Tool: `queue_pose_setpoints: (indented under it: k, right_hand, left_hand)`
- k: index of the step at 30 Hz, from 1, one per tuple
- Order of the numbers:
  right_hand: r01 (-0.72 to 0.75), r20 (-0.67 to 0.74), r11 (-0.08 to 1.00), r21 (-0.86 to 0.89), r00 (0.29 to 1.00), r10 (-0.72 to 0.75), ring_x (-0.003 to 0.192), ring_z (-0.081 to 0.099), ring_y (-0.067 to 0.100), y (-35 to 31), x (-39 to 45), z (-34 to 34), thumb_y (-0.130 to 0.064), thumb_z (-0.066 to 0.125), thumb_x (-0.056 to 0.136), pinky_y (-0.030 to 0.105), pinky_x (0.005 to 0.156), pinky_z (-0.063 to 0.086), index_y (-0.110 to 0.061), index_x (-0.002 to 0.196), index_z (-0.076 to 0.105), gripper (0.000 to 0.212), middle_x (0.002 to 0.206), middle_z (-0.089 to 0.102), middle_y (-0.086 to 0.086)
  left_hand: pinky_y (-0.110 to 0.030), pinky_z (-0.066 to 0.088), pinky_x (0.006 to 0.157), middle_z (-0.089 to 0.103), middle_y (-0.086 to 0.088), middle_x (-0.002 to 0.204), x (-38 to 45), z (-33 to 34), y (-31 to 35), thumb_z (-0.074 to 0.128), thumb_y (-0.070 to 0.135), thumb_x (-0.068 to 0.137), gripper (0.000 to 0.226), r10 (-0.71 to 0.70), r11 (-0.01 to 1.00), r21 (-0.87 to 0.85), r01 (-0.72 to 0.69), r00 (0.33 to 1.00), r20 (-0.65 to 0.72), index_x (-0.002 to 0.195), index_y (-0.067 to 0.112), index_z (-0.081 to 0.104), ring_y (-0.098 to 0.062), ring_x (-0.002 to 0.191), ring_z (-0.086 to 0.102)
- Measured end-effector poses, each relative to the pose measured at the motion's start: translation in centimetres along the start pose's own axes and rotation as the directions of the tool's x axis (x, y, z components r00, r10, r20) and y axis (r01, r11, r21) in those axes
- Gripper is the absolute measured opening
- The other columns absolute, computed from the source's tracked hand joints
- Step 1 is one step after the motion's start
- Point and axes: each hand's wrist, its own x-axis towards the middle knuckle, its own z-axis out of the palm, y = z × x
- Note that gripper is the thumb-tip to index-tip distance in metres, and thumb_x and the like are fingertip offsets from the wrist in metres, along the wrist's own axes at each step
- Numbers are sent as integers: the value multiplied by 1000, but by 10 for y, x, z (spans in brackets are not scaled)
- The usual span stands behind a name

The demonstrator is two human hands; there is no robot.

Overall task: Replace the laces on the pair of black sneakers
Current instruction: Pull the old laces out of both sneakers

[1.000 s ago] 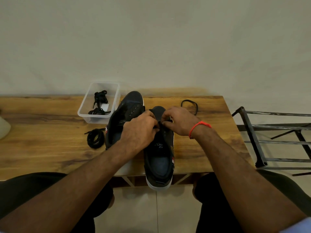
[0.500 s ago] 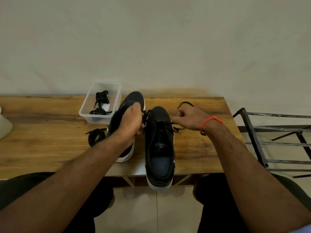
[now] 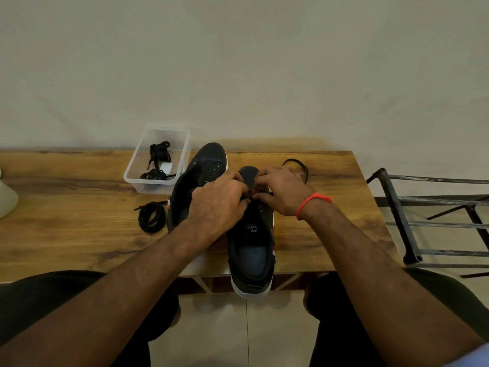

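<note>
Near sneaker [image 3: 251, 250]: black, white-soled, lying at the centre of my view on the wooden table [image 3: 79, 234], toe toward 12 o'clock, heel overhanging the table's near edge at 6 o'clock. A printed "S" mark shows on its tongue.

Left hand [image 3: 219, 205]: I see it over the sneaker's forward eyelets, fingers curled, tips meeting those of the other hand above the tongue. They seem to pinch a black lace [image 3: 299, 168], though the exact contact is hidden behind the knuckles.

Right hand [image 3: 283, 192]: placed at 3 o'clock of the left hand, fingers likewise curled and narrow, thumb and forefinger closed on the same lace at the shoe's centre line. An orange band [image 3: 312, 203] circles this wrist. The lace's free part loops on the table at 1 o'clock of the hand.

Second sneaker [image 3: 201, 178]: just beside the first, at its 10 o'clock, toe pointing to 12 o'clock; bare eyelets visible; its rear part is covered by my left forearm.

Coiled black lace [image 3: 150, 217]: on the table at 9 o'clock of the second sneaker.

Clear plastic box [image 3: 137, 165]: at 11 o'clock, touching or nearly touching the second sneaker's toe; it holds two bundled black laces [image 3: 158, 160].

Metal rack [image 3: 412, 221]: beyond the table's edge at 3 o'clock, on the floor.
</note>
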Motion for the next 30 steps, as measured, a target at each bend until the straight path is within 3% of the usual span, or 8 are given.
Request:
queue_pose_setpoints:
  k: [4,8,13,17,21,23,26,30]
  right_hand:
    - [7,-20,1000,0,1000,-7,124,42,24,-1,-1,-3,-38,58,97,52,103,37,-29,102,64,13,128,53,-4]
    - [-40,-70,982,187,996,54,104,52,20,7,-3,-19,-34,64,88,49,94,46,-30,77,60,12,104,55,-7]
    - [-167,-21,932,322,983,183,85,58,20,23,-11,-42,-34,61,92,38,77,50,-10,81,62,26,88,62,2]
    - [-377,290,924,62,893,345,95,57,22,37,-22,-47,-39,56,97,37,82,47,-13,99,65,28,100,61,6]
    - [-376,396,927,-19,848,352,106,57,25,34,-21,-43,-32,57,99,39,91,49,-14,109,65,22,110,60,6]
    - [-363,353,932,-5,871,341,105,58,25,37,-16,-37,-30,58,98,41,94,51,-19,102,65,14,108,62,4]
    - [-274,130,954,123,957,258,103,57,21,35,-9,-33,-38,57,96,52,98,47,-35,88,60,9,105,63,-7]
    - [-26,-45,985,172,998,34,120,51,24,12,0,-22,-47,57,95,53,101,45,-37,106,69,19,126,58,-4]
  left_hand:
    - [-42,56,81,45,6,136,0,0,2,50,43,103,31,-38,999,3,38,999,-15,124,23,61,-22,101,64]
    - [-44,51,76,45,5,125,1,-3,0,39,36,108,21,-107,970,-221,97,994,-32,115,23,53,-21,92,61]
    - [-43,46,74,50,4,108,7,-16,-8,36,31,107,15,-285,877,-439,195,947,-149,101,25,47,-19,84,55]
    - [-37,42,63,52,-2,98,8,-22,-23,42,36,103,21,-344,909,-285,303,933,-104,98,18,51,-17,76,52]
    - [-37,39,66,55,-4,102,6,-29,-29,44,43,99,29,-367,930,-28,367,930,-26,102,17,56,-21,81,55]
    - [-37,41,70,54,-3,114,3,-28,-27,46,45,99,30,-307,951,15,310,948,-85,108,19,59,-21,86,55]
    - [-31,45,70,46,1,132,2,-21,-18,50,45,100,31,-76,995,49,85,982,-175,121,24,59,-19,97,61]
    - [-30,47,75,44,7,137,2,-4,-2,52,53,99,38,29,999,43,-27,999,-43,127,30,64,-15,107,60]
